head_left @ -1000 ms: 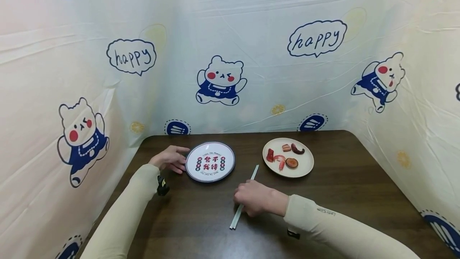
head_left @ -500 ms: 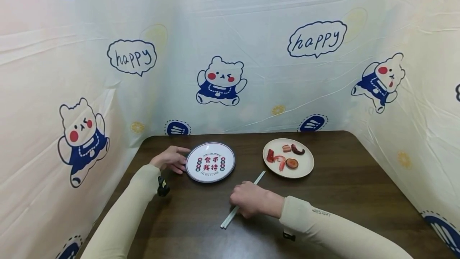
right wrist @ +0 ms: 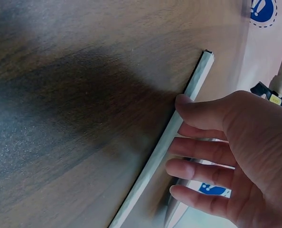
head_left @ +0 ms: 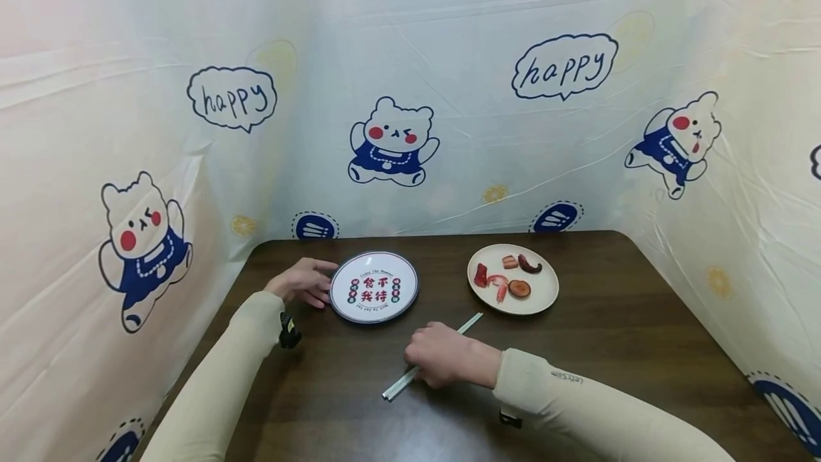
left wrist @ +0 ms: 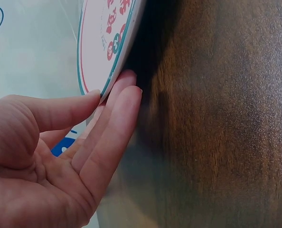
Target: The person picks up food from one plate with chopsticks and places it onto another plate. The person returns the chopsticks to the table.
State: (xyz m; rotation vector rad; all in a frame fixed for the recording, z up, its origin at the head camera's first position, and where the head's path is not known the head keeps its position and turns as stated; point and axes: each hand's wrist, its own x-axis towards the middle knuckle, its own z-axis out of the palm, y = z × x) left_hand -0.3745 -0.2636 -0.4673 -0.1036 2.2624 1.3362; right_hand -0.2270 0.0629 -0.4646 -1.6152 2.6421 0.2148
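My left hand (head_left: 301, 281) pinches the left rim of a white plate (head_left: 378, 262) with a dark blue edge and red characters. In the left wrist view the thumb (left wrist: 79, 111) lies on the rim and the fingers (left wrist: 124, 107) reach under it. At the middle of the table, my right hand (head_left: 452, 353) holds a pair of pale green chopsticks (head_left: 400, 385) around their middle, thumb on one side. They lie slantwise, low over the table; whether they touch it I cannot tell. The thin ends point toward the cream plate (head_left: 544, 289) at the right.
On the cream plate sit a shrimp-like piece (head_left: 500, 289), a round brown slice (head_left: 519, 289), a dark curved piece (head_left: 529, 264) and a couple of reddish pieces. A patterned cloth (head_left: 398, 34) walls in the dark wooden table (head_left: 616, 348) at the back and sides.
My right hand has shifted slightly left and turned the chopsticks, so their thin ends swing right and down, their thick ends left. My left hand stays at the white plate.
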